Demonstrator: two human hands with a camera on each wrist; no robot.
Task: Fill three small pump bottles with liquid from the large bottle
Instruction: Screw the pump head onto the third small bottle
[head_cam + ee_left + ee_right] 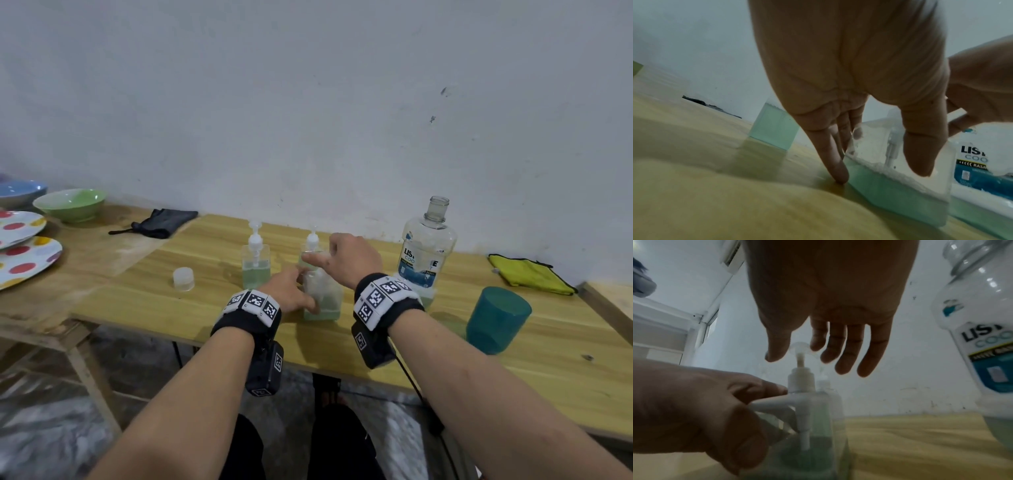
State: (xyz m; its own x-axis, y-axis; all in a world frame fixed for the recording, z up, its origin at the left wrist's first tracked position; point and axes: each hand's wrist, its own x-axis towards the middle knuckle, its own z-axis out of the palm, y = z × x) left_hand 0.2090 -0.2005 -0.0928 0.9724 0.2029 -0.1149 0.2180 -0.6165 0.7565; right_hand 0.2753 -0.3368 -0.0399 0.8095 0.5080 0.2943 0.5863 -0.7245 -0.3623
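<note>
Three small clear pump bottles stand mid-table, each part full of pale green liquid. My left hand (pixel 297 294) (pixel 880 175) grips the nearest pump bottle (pixel 325 303) (pixel 898 193) (pixel 818 447), thumb on one side and fingers on the other. Its white pump nozzle (pixel 770 404) points toward that hand. My right hand (pixel 320 257) (pixel 809 359) hovers just above it, fingers relaxed and holding nothing. The second bottle (pixel 312 244) stands right behind, the third bottle (pixel 255 265) (pixel 774 128) to the left. The large uncapped bottle (pixel 428 246) (pixel 974 160) (pixel 980 331) stands at the right.
A loose clear cap (pixel 184 279) lies left of the bottles. A teal cup (pixel 498 318) stands near the front right, with a yellow cloth (pixel 531 274) behind it. A dark cloth (pixel 164 222), a green bowl (pixel 70 204) and spotted plates (pixel 24 263) sit at the left.
</note>
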